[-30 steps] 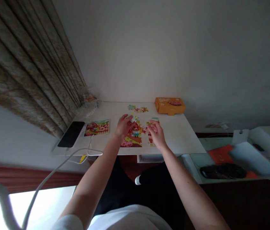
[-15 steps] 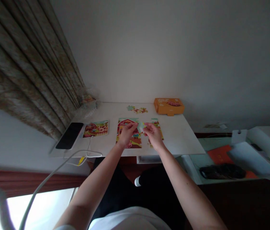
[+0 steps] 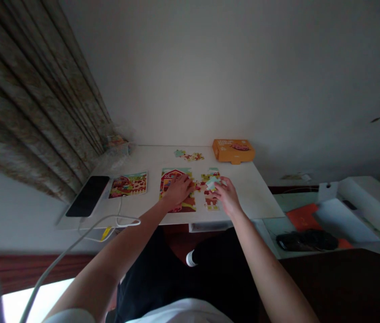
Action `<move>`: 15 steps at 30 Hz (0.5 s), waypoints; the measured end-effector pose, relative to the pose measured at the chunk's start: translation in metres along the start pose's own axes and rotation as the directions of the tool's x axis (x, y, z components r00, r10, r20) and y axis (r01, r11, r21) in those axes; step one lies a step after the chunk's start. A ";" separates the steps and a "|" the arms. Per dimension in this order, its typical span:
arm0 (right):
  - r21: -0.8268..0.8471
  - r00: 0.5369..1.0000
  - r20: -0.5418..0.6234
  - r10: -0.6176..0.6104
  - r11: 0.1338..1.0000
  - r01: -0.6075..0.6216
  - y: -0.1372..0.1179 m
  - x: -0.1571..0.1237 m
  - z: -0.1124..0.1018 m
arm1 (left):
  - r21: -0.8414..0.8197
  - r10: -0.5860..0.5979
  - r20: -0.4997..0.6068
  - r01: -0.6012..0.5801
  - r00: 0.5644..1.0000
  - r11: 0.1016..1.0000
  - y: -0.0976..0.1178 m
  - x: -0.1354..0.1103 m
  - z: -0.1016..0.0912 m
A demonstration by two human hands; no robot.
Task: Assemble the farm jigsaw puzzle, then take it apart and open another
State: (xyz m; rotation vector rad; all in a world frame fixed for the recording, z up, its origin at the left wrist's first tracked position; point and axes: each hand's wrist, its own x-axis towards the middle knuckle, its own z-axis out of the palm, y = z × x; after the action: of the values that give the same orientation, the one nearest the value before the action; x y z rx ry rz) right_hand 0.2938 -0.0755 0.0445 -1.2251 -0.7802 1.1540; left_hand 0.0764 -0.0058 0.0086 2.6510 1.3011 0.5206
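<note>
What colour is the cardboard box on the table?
The box is orange with a pinkish picture, best seen in the head view.

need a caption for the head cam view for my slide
Left hand on a barn jigsaw, right hand holding a pale green piece

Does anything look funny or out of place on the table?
Yes: the red-barn cardboard jigsaw puzzle has a wide gap down its middle, so it looks split in two. Small multicoloured loose pieces sit apart near the white table's far edge. The right hand holds a pale green piece.
</note>
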 end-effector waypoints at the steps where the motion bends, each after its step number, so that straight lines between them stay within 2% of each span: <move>1: -0.022 1.000 -0.024 0.005 1.000 -0.005 0.001 0.002 -0.002 | 0.012 0.004 0.010 -0.004 1.000 1.000 -0.002 0.003 0.001; 4: -0.064 0.998 -0.064 0.007 0.998 -0.011 0.005 0.012 -0.006 | 0.025 -0.010 0.028 0.009 1.000 1.000 -0.008 0.007 0.006; 8: -0.121 0.998 -0.036 -0.053 0.992 0.048 0.012 0.038 -0.002 | -0.015 -0.026 -0.022 0.026 0.999 1.000 -0.010 0.005 0.013; 11: -0.269 0.994 0.004 -0.108 0.957 0.105 0.019 0.066 0.012 | -0.032 -0.031 -0.036 0.030 0.999 0.999 -0.010 0.004 0.014; 15: -0.529 0.988 0.069 -0.142 0.834 0.156 0.029 0.105 0.039 | -0.026 -0.043 -0.030 0.042 0.999 0.999 -0.008 0.005 0.011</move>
State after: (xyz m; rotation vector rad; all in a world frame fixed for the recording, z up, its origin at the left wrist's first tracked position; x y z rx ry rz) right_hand 0.2797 0.0346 0.0124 -1.5730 -1.2529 0.8447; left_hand 0.0774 0.0034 -0.0028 2.5991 1.3472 0.5697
